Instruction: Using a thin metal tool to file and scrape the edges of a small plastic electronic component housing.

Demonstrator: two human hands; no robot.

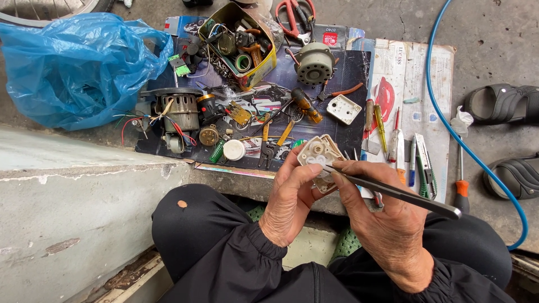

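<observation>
Two hands work over our lap: our left hand [292, 196] pinches the small white gearbox [319, 160], our right hand [376, 216] grips dark tweezers [393, 191], tips at its gears. Next likely needs steady, fine picking.

Work surface and surroundings, seen from above. A crumpled blue plastic bag [78, 70] lies at upper left, beside an electric motor [178, 112] with loose red, white and green wires. A yellow tin [242, 42] filled with small parts stands at top centre; red-handled scissors [293, 17] lie just right of it, above a round grey motor housing [314, 63]. A white square cover plate [344, 109] and a white round cap [233, 150] rest on the dark printed sheet [348, 73]. Screwdrivers and pens [401, 148] lie in a row on the paper sheet [415, 67] at right. A blue hose [443, 120] curves across the concrete floor [483, 39] past two black sandals [499, 104].
</observation>
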